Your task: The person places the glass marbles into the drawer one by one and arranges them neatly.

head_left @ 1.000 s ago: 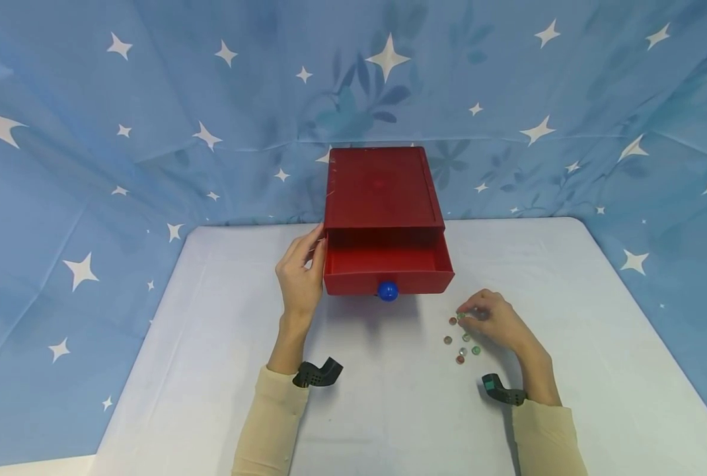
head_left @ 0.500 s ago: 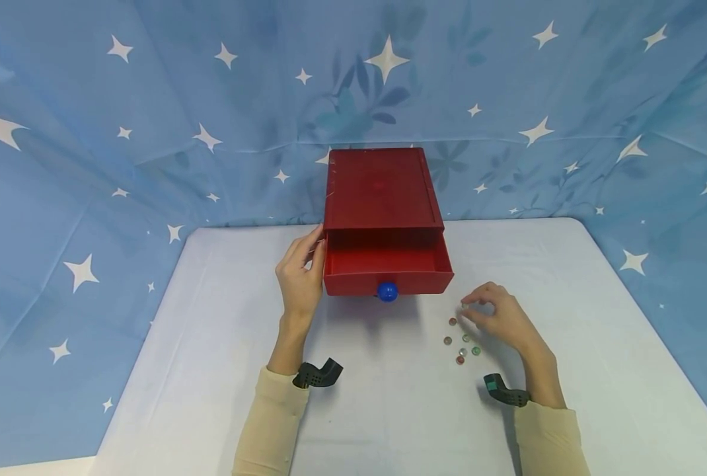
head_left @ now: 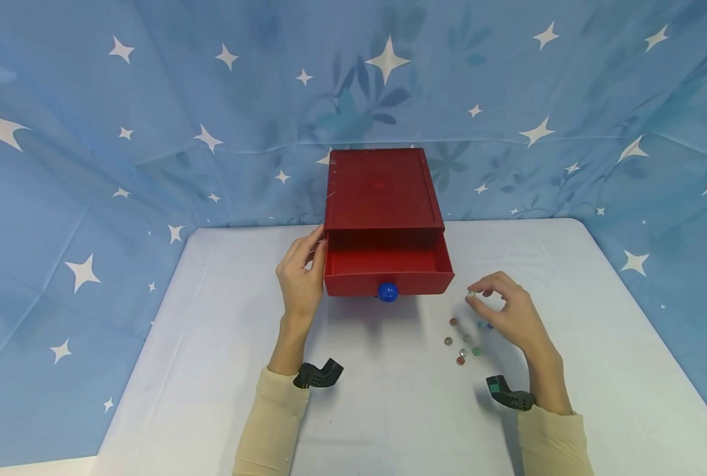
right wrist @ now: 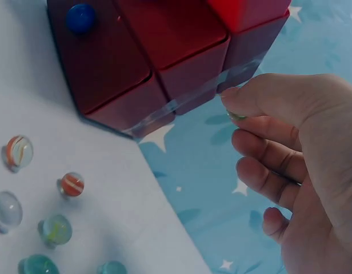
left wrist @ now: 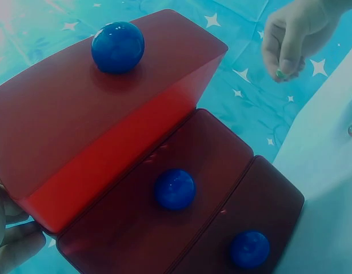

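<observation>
A red drawer chest (head_left: 380,188) stands at the table's back, its top drawer (head_left: 387,263) pulled out, with a blue knob (head_left: 387,291) on the front. My left hand (head_left: 300,274) rests against the chest's left side, fingers straight. My right hand (head_left: 502,311) hovers above the table right of the drawer and pinches a small green marble (head_left: 471,292) between thumb and forefinger; the marble (right wrist: 236,116) peeks out at the fingertips in the right wrist view. Several loose glass marbles (head_left: 462,344) lie on the table below that hand. The left wrist view shows two lower drawers (left wrist: 182,222), both closed.
The white table (head_left: 389,410) is ringed by a blue starred cloth backdrop (head_left: 151,119). Black wrist camera mounts (head_left: 318,375) sit at both cuffs. Loose marbles (right wrist: 44,188) lie close to the chest's right front corner.
My right hand has lifted off the marble cluster with one green marble pinched and moved up and slightly right, toward the drawer's level. The left hand and the chest have not moved.
</observation>
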The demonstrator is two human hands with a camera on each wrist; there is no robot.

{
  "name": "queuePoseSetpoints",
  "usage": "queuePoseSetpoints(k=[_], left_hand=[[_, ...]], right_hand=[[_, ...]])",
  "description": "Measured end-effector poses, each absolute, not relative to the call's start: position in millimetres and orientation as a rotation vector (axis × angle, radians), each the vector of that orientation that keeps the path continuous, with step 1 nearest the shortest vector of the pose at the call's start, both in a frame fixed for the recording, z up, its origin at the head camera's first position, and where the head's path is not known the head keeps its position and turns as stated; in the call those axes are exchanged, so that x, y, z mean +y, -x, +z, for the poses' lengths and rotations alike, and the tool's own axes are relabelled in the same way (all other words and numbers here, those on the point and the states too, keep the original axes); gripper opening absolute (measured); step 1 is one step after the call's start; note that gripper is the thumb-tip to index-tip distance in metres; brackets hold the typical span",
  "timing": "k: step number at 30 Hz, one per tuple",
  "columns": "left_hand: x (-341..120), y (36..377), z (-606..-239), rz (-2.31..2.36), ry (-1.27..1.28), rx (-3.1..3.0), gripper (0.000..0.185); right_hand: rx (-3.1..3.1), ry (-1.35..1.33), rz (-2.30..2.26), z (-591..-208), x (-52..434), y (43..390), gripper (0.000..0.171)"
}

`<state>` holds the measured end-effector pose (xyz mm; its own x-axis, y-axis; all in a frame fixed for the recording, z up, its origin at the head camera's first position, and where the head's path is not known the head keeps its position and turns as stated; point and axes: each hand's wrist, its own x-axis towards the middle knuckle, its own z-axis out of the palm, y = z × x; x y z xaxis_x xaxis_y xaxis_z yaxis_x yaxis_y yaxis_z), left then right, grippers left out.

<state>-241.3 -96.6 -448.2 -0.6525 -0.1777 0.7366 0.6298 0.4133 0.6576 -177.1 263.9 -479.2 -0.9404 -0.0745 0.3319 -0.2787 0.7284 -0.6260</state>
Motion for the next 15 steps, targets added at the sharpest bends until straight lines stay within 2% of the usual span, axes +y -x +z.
queuePoseSetpoints(k=[15], left_hand=[[-97,241,-447,-1.331,0.403,-1.880,0.029]], right_hand=[[-2.576,-0.308,0.988,-463,257,170,0.017]])
